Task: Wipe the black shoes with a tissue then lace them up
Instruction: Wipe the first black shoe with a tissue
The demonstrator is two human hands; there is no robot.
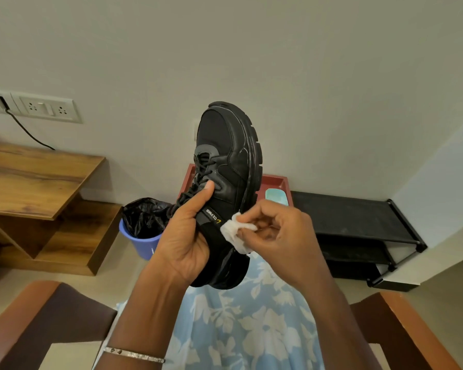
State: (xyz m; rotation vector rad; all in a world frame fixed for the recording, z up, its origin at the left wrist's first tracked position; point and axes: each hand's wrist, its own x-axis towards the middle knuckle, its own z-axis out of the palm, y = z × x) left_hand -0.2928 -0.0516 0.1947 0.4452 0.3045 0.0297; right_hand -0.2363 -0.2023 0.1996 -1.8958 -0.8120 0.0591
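Left hand [188, 237] grips black shoe [231, 156], right hand [286, 236] pinches tissue [234, 233]; blue bin [142, 243] holds black bag [144, 215].

Position: head-worn, close above and behind left hand [190, 236] and right hand [281, 236].
Facing: forward and down; wall [251, 49] beyond both hands.

One black shoe [233, 156], one tissue [234, 233], one bin [142, 243], one rack [353, 217].

Wooden desk [38, 177] standing at left; black cable [28, 132] hanging from the wall switch panel [38, 106] above it. Blue bin [142, 243] — black liner [145, 217] inside — sitting beside the desk. Black rack [353, 217] standing at right, red tray [275, 180] lying beside it.
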